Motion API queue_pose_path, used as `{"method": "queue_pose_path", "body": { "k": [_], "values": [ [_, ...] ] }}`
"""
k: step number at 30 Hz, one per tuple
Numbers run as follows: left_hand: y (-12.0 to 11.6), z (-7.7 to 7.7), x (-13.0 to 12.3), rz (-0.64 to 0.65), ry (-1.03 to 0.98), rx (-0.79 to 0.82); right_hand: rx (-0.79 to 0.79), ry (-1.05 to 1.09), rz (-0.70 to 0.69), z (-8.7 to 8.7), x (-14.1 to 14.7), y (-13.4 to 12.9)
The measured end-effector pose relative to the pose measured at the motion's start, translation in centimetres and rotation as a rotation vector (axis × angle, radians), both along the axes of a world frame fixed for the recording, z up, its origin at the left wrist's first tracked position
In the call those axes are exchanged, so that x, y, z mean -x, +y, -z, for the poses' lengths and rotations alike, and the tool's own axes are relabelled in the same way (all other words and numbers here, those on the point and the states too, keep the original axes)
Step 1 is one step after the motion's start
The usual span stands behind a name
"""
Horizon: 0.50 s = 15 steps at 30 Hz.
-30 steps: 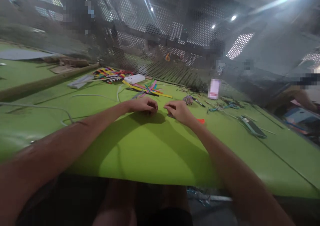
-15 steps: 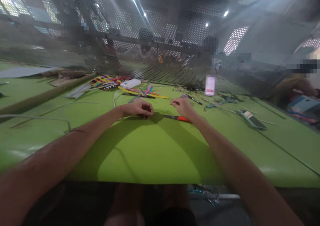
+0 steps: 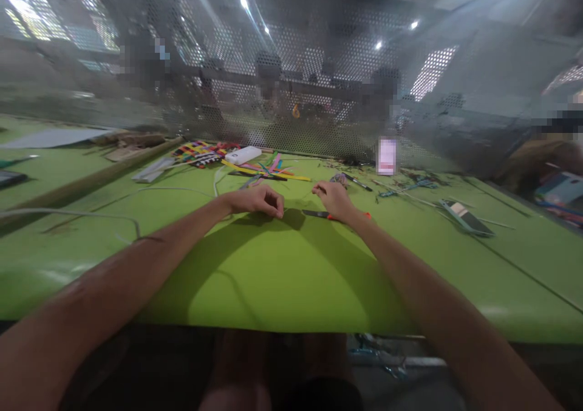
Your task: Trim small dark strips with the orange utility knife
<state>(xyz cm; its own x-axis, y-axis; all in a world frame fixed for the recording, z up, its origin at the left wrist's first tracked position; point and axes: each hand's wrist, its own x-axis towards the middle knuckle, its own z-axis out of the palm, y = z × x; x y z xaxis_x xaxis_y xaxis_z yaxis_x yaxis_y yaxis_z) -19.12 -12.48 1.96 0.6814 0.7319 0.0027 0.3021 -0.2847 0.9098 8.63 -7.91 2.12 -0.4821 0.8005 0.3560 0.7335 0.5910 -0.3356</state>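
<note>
Above the green tabletop (image 3: 255,277), my left hand (image 3: 260,201) is curled, thumb and fingertips pressed together. Anything inside that pinch is too small to make out. A short way to its right, my right hand (image 3: 334,197) is also closed in a pinch, and what it holds, if anything, does not show. Under and beside the right hand lies a pair of scissors with red handles and a dark blade (image 3: 315,214), partly covered by the hand and wrist. Just behind that hand sits a small greyish-purple bundle (image 3: 339,179).
Colourful strips (image 3: 268,169), a woven multicoloured piece (image 3: 200,153) and a white box-like device (image 3: 243,155) lie behind my left hand. A pen (image 3: 357,182), an upright phone (image 3: 387,156) and a dark flat object (image 3: 467,218) are to the right. A perforated metal screen (image 3: 291,113) stands behind.
The view has shifted slightly, so everything sits a little further right. More of the scissors' red handle shows beside my right wrist. Both hands keep nearly the same pinched pose.
</note>
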Motion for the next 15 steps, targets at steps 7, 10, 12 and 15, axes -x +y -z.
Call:
{"method": "queue_pose_path", "body": {
  "k": [7, 10, 12, 15],
  "values": [
    [0.1, 0.4, 0.1, -0.044, -0.056, 0.012, -0.022, 0.001, 0.01, 0.2, -0.3, 0.3],
    [0.2, 0.8, 0.0, -0.113, -0.083, 0.061, -0.021, 0.012, 0.005, 0.1, -0.6, 0.5],
    [0.3, 0.9, -0.1, -0.133, -0.086, 0.077, -0.024, 0.024, 0.012, -0.1, -0.7, 0.6],
    [0.3, 1.0, -0.1, -0.153, -0.097, 0.107, -0.029, 0.052, 0.026, -0.4, -0.9, 0.8]
  ]
}}
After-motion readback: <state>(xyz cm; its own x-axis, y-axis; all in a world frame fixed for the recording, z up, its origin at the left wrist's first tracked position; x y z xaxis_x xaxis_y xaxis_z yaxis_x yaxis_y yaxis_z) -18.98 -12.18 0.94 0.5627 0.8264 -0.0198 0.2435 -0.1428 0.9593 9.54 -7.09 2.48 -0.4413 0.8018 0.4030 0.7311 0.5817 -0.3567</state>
